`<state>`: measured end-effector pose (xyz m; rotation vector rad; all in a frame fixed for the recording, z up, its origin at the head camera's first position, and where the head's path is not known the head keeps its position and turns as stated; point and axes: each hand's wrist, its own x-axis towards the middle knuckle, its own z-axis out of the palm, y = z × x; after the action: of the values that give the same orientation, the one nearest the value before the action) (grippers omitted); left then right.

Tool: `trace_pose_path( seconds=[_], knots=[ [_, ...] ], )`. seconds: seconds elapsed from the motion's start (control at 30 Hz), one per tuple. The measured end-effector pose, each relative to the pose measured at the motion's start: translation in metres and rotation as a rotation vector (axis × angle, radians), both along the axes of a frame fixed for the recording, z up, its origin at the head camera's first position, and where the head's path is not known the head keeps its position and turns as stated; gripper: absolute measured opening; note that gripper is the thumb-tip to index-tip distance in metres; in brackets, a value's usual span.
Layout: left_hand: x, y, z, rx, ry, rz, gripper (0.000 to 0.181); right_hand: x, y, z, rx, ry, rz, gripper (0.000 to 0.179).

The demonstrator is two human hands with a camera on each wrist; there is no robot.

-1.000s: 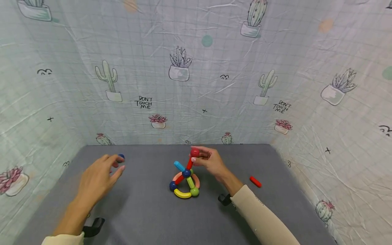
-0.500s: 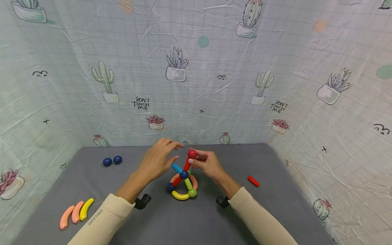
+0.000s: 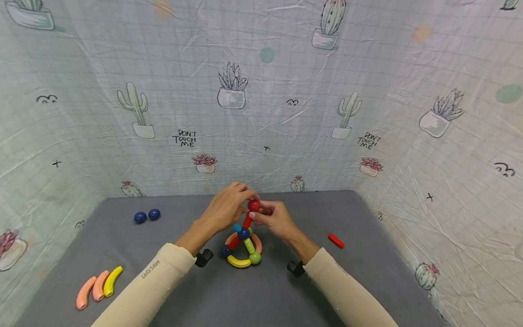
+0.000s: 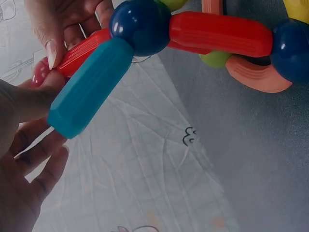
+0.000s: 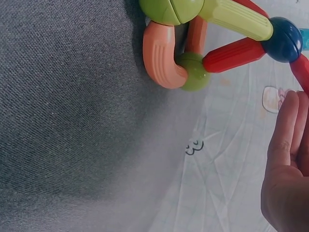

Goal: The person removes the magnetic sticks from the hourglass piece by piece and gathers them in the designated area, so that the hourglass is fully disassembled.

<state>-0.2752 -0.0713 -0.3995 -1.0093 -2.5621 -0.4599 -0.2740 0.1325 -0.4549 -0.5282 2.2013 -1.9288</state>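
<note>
A construction of ball and rod toy pieces stands on the grey table. Its base is a ring of curved rods, among them a yellow curved rod [image 3: 239, 262], joined by balls such as a green ball [image 3: 255, 258]. Straight rods rise to a dark blue ball [image 3: 243, 233]. From this ball a light blue rod [image 4: 91, 89] and a red rod [image 3: 247, 220] stick up and outward. A red ball [image 3: 254, 205] tops the red rod. My right hand [image 3: 278, 222] pinches the red rod just under that ball. My left hand [image 3: 226, 206] holds the red ball between thumb and fingers.
On the left of the table [image 3: 188, 290] lie two salmon curved rods [image 3: 86, 293] and a yellow curved rod [image 3: 112, 281]. Behind them sit two dark blue balls [image 3: 140, 217]. A loose red rod [image 3: 336, 240] lies at the right. Patterned cloth [image 3: 261, 113] surrounds the table.
My left hand has come from the left side, near the blue balls, across to the red ball. My right hand has kept its grip at the red rod's top.
</note>
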Motion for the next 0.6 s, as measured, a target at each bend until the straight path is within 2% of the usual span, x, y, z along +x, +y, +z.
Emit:
trace_pose_path(
  seconds=[0.2,0.3,0.47,0.6],
  knots=[
    [-0.001,-0.003,-0.001,-0.009,0.01,-0.005,0.039,-0.001,0.0,0.0,0.004,0.003,-0.018,0.042],
    [-0.001,-0.006,-0.004,0.012,-0.001,0.023,0.04,-0.001,0.001,-0.001,0.004,-0.009,-0.03,0.045],
    [-0.002,-0.021,-0.004,0.148,-0.074,0.088,0.038,0.0,0.001,0.0,0.014,-0.002,-0.029,0.044],
    [-0.004,-0.044,-0.003,0.255,-0.128,0.138,0.036,0.003,0.0,0.002,0.02,-0.005,-0.027,0.039]
  ],
)
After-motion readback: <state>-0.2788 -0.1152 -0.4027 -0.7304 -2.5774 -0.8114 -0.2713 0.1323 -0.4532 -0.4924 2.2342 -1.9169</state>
